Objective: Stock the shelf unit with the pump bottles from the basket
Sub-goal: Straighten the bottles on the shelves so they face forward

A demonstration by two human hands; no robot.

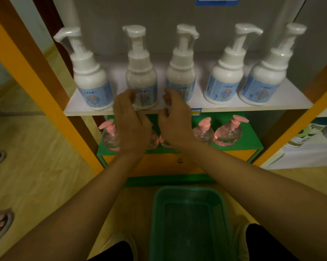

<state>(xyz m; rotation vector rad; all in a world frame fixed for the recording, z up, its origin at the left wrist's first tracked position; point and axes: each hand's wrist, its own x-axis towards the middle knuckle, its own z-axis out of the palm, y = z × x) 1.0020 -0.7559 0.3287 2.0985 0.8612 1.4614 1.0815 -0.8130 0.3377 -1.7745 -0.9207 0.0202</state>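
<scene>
White pump bottles (183,72) are standing five abreast on the white shelf (253,107) of the shelf unit (36,72), spanning 10 to 2 o'clock, with clear pink-capped bottles (227,132) sitting on the green tier (251,136) beneath. Both hands are hovering just in front of the two middle bottles, the left hand (131,121) and right hand (175,119) each showing a loosely curled grip and holding nothing. At 6 o'clock the green basket (189,223) is resting on the floor (36,176).
</scene>
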